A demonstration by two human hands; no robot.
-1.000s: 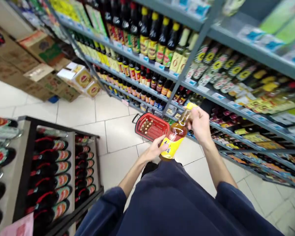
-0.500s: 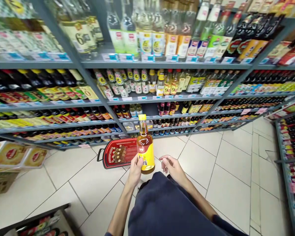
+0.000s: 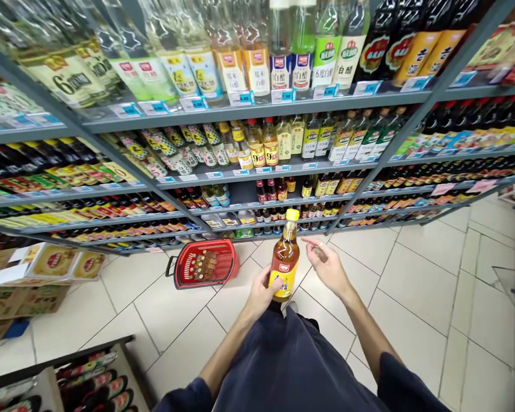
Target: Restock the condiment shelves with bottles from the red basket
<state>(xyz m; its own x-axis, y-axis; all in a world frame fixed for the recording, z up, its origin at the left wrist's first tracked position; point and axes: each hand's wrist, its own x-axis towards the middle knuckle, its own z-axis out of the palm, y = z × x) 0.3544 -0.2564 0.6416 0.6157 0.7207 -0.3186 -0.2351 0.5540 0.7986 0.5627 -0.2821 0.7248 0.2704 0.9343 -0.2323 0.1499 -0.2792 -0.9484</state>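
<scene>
My left hand (image 3: 260,294) is wrapped round the lower part of a glass bottle (image 3: 285,254) of amber-brown liquid. The bottle stands nearly upright, with a yellow cap and a red and yellow label turned toward me. My left thumb lies across the label. Just right of the bottle's neck is my right hand (image 3: 329,268), apart from it, index finger stretched out and the other fingers loosely bent, with nothing in it. On the floor beyond and left of the bottle sits a red shopping basket (image 3: 230,266) with a black rim, holding several small bottles with light caps.
Tall grey shelves (image 3: 257,113) packed with sauce and vinegar bottles run across the front, with price tags along their edges. Stacked cartons (image 3: 49,260) stand at left. A low display rack (image 3: 124,343) with bottles is at lower left. Pale tiles (image 3: 412,274) cover the floor.
The view has shifted closer to the upper shelves. The bottle, still in my left hand, has moved right in view. My right hand has risen beside its neck, index finger extended.
</scene>
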